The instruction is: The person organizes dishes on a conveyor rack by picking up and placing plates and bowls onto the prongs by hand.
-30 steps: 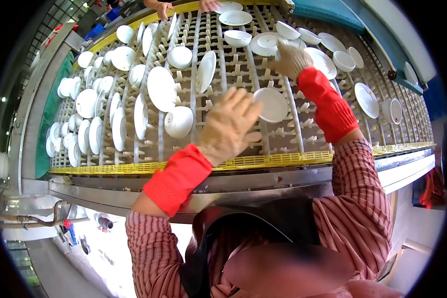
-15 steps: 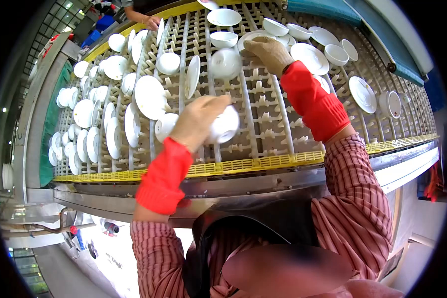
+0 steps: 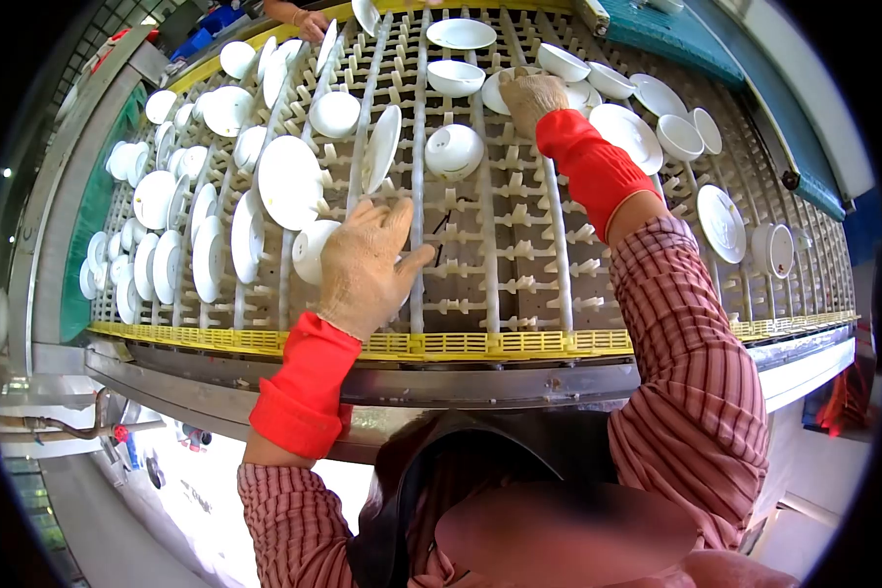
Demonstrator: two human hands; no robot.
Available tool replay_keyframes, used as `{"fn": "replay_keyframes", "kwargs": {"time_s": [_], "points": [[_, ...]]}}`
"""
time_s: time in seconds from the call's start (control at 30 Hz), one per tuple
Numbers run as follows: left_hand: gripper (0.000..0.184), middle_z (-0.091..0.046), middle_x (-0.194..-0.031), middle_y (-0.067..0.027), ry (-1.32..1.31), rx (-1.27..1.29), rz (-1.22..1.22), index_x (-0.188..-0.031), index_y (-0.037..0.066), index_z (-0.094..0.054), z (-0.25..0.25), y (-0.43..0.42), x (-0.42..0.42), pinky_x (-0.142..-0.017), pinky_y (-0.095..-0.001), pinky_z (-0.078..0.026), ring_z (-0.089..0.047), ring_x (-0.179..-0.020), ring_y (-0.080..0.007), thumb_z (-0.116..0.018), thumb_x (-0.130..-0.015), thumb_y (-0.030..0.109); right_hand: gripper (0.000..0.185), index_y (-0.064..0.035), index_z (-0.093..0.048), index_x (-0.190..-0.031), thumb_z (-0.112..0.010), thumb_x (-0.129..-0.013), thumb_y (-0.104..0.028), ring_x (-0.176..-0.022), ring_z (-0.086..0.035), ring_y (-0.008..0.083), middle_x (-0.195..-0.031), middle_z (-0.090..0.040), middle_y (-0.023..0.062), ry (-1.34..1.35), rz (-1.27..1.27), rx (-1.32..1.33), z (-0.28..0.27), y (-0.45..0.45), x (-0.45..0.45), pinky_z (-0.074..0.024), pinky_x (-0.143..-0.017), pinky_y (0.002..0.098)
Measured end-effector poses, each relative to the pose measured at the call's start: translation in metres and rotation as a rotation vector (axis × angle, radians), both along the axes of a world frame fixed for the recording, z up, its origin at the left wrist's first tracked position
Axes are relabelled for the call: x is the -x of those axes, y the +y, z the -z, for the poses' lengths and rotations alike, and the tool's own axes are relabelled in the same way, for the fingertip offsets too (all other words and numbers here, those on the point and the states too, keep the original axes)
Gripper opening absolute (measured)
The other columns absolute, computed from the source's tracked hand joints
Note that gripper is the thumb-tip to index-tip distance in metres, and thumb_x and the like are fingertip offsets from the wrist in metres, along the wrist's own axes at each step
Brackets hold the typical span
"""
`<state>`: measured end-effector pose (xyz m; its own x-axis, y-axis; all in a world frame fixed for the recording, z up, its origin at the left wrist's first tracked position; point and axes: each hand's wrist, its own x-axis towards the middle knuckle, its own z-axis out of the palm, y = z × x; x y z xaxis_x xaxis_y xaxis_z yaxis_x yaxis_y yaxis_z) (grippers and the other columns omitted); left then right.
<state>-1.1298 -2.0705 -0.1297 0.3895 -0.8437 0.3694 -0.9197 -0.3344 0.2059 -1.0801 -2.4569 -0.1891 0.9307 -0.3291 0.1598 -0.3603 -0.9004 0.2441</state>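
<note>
My left hand [image 3: 367,265], in a tan glove with a red cuff, has its fingers apart and holds nothing visible. It is beside a white bowl [image 3: 309,251], partly covering it. Above it a white plate [image 3: 382,149] stands on edge. My right hand [image 3: 533,101], gloved alike, has its fingers curled together at a white plate [image 3: 494,93]; the fingertips and anything between them are hidden. An overturned bowl [image 3: 454,152] rests on the pegged rack [image 3: 524,263] between and above my hands.
Several plates and bowls fill the rack's left side. More dishes, including a tilted plate [image 3: 721,223] and a bowl [image 3: 772,251], are at the right. Another person's hand [image 3: 312,24] is at the far edge. A yellow edge strip [image 3: 451,345] runs along the near side.
My left hand has moved left and down; the bowl seen at its fingers half a second ago is no longer there. The overturned bowl, blurred before, now appears sharp. My right hand has moved left since the first frame.
</note>
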Motion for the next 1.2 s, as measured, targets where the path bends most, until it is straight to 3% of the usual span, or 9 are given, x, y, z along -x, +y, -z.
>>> {"fn": "replay_keyframes", "kwargs": {"time_s": [0.2,0.3,0.4,0.53,0.67,0.8,0.97,1.1,1.2], "points": [[0.055,-0.075,-0.100,-0.0214,0.045,0.034,-0.067,-0.136,-0.006,-0.070,0.000,0.001,0.004,-0.082,-0.0486,-0.059,-0.072,-0.099,-0.0405,-0.086,-0.092,0.023,0.041,0.0013,-0.076,-0.137,-0.058,-0.112,-0.026,-0.101,-0.084,0.0420,-0.116,-0.084,0.0258,-0.409,0.011,-0.235,-0.040,-0.031,0.009,-0.0682,-0.084,0.0531],[0.054,-0.076,-0.100,-0.0200,0.042,0.054,-0.063,-0.135,-0.006,-0.070,-0.004,-0.012,0.011,-0.083,-0.0485,-0.060,-0.073,-0.100,-0.0394,-0.087,-0.092,0.023,0.051,-0.0044,-0.076,-0.138,-0.056,-0.110,-0.042,-0.101,-0.083,0.0407,-0.110,-0.083,0.0274,-0.399,0.108,-0.534,-0.059,-0.062,0.011,-0.0657,-0.095,0.0505],[0.054,-0.077,-0.105,-0.0216,0.008,0.118,0.025,-0.135,-0.006,-0.070,0.002,-0.022,0.013,-0.088,-0.0487,-0.060,-0.074,-0.102,-0.0409,-0.086,-0.093,0.024,0.049,-0.0030,-0.075,-0.141,-0.060,-0.108,-0.036,-0.108,-0.082,0.0402,-0.119,-0.081,0.0285,-0.298,0.094,-0.679,-0.064,-0.057,0.027,-0.0663,-0.095,0.0488],[0.052,-0.072,-0.113,-0.0244,-0.032,0.141,0.078,-0.139,-0.007,-0.069,0.002,-0.029,0.011,-0.084,-0.0483,-0.058,-0.071,-0.098,-0.0416,-0.083,-0.095,0.018,0.047,-0.0018,-0.073,-0.141,-0.064,-0.107,-0.033,-0.093,-0.085,0.0351,-0.107,-0.085,0.0204,-0.669,-0.048,-1.165,-0.048,-0.027,0.059,-0.0701,-0.083,0.0431],[0.054,-0.074,-0.112,-0.0162,-0.154,0.100,-0.002,-0.137,0.001,-0.069,-0.004,-0.060,-0.009,-0.093,-0.0465,-0.059,-0.070,-0.105,-0.0377,-0.086,-0.094,0.027,0.044,-0.0021,-0.075,-0.131,-0.078,-0.098,-0.031,-0.099,-0.084,0.0381,-0.113,-0.084,0.0213,-0.362,-0.075,-0.318,-0.021,-0.058,0.083,-0.0685,-0.085,0.0491],[0.054,-0.076,-0.117,-0.0140,-0.282,0.133,-0.043,-0.140,0.006,-0.069,-0.005,-0.136,-0.071,-0.100,-0.0490,-0.058,-0.071,-0.109,-0.0351,-0.084,-0.097,0.034,0.054,-0.0024,-0.071,-0.137,-0.082,-0.089,-0.025,-0.113,-0.080,0.0434,-0.124,-0.081,0.0260,-0.111,-0.076,-0.245,0.017,-0.084,0.084,-0.0640,-0.099,0.0508],[0.069,-0.065,-0.162,-0.0157,0.009,-0.263,-0.423,-0.166,0.019,-0.057,0.015,-0.229,-0.141,-0.124,-0.0486,-0.050,-0.062,-0.149,-0.0344,-0.065,-0.108,0.056,0.033,-0.0010,-0.075,-0.126,-0.074,-0.097,-0.017,-0.108,-0.081,0.0431,-0.117,-0.083,0.0227,-0.165,-0.090,-0.093,0.048,-0.096,0.053,-0.0645,-0.096,0.0521],[0.072,-0.068,-0.156,-0.0187,-0.085,-0.296,-0.422,-0.165,0.009,-0.055,0.044,-0.233,-0.155,-0.125,-0.0491,-0.045,-0.062,-0.147,-0.0351,-0.064,-0.106,0.050,0.030,-0.0019,-0.077,-0.119,-0.070,-0.103,-0.026,-0.103,-0.082,0.0396,-0.108,-0.083,0.0229,-0.099,0.022,-0.112,0.013,-0.074,0.082,-0.0663,-0.087,0.0527],[0.062,-0.075,-0.132,-0.0198,-0.224,0.094,-0.123,-0.143,0.000,-0.068,0.043,-0.206,-0.115,-0.116,-0.0482,-0.051,-0.068,-0.128,-0.0390,-0.082,-0.097,0.038,0.034,-0.0043,-0.080,-0.122,-0.072,-0.105,-0.033,-0.104,-0.083,0.0379,-0.102,-0.083,0.0234,-0.444,0.035,-0.289,-0.014,-0.089,0.101,-0.0684,-0.087,0.0483]]}}
